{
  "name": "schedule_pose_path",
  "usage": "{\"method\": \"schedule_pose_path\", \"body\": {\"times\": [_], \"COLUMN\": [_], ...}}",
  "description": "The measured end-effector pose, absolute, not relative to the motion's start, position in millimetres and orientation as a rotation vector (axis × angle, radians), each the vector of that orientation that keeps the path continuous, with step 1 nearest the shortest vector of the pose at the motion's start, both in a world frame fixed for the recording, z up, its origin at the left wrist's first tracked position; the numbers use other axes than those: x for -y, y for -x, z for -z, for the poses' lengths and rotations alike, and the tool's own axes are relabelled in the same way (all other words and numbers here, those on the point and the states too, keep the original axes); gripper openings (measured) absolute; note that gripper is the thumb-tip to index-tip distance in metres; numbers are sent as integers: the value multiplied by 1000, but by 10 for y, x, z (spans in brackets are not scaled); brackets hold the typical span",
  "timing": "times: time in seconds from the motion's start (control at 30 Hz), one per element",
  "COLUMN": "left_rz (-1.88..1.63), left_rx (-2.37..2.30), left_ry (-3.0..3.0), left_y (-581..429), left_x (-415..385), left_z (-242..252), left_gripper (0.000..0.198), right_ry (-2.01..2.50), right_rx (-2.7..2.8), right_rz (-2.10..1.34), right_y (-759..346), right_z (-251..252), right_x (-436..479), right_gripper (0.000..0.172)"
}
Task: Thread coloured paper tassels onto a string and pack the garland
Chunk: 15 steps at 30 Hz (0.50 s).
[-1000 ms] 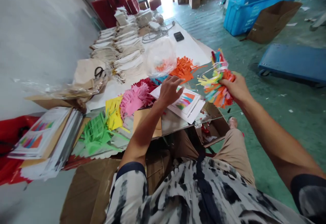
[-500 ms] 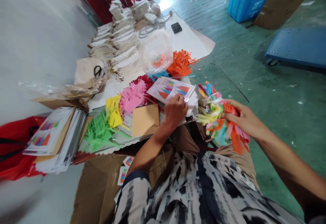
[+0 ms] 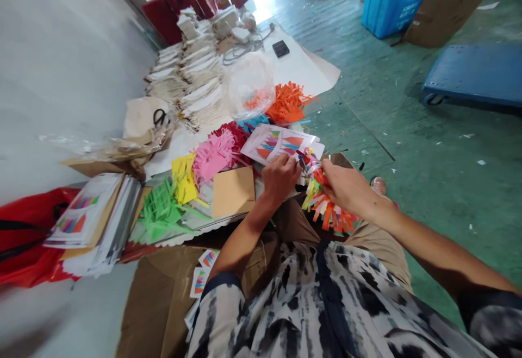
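My right hand [image 3: 346, 187] is closed around a bundle of multicoloured paper tassels [image 3: 332, 214], whose fringed ends hang below it over my lap. The bundle's upper end sits against the near right edge of a flat plastic bag [image 3: 281, 143] holding a printed card with coloured tassel pictures. My left hand [image 3: 281, 176] has its fingers curled and pinched at the bag's near edge, though the fingertips are partly hidden. A brown card square [image 3: 234, 189] lies left of that hand. Fringed paper in green [image 3: 161, 208], yellow [image 3: 183, 179], pink [image 3: 214, 154] and orange [image 3: 287, 102] lies along the table.
Stacked bags with printed cards [image 3: 87, 211] stand at the table's left end. Rows of off-white bundles [image 3: 199, 70] and a dark flat device [image 3: 280, 49] lie farther back. A cardboard box [image 3: 163, 298] is below the table; a blue trolley [image 3: 477, 75] stands on the floor.
My right hand has brought the tassel bundle leftward to the bag's edge beside my left hand. My left hand has stayed nearly in place.
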<state>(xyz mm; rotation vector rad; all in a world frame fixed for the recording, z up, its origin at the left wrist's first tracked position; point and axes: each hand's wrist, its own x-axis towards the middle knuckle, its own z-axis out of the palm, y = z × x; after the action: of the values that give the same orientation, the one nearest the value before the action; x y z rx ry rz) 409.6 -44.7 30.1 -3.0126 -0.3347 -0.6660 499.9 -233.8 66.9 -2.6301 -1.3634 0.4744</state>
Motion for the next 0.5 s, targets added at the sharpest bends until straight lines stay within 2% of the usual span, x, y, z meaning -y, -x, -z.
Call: {"method": "schedule_pose_path", "body": {"times": [0.13, 0.3, 0.5], "left_rz": [613, 622, 560], "left_rx": [293, 453, 261], "left_ry": [3051, 3101, 3063], "left_y": [-4082, -4065, -4130], "left_x": [426, 341, 458], "left_z": [-361, -459, -344], "left_gripper": [28, 25, 29], "right_ry": [2731, 2710, 2739], "right_rx": [1433, 1583, 1488], "right_rz": [-421, -477, -422], "right_y": [-4945, -4998, -5021], "right_z": [-746, -696, -640], "right_x": [2135, 2268, 2242], "right_gripper": [38, 42, 40]}}
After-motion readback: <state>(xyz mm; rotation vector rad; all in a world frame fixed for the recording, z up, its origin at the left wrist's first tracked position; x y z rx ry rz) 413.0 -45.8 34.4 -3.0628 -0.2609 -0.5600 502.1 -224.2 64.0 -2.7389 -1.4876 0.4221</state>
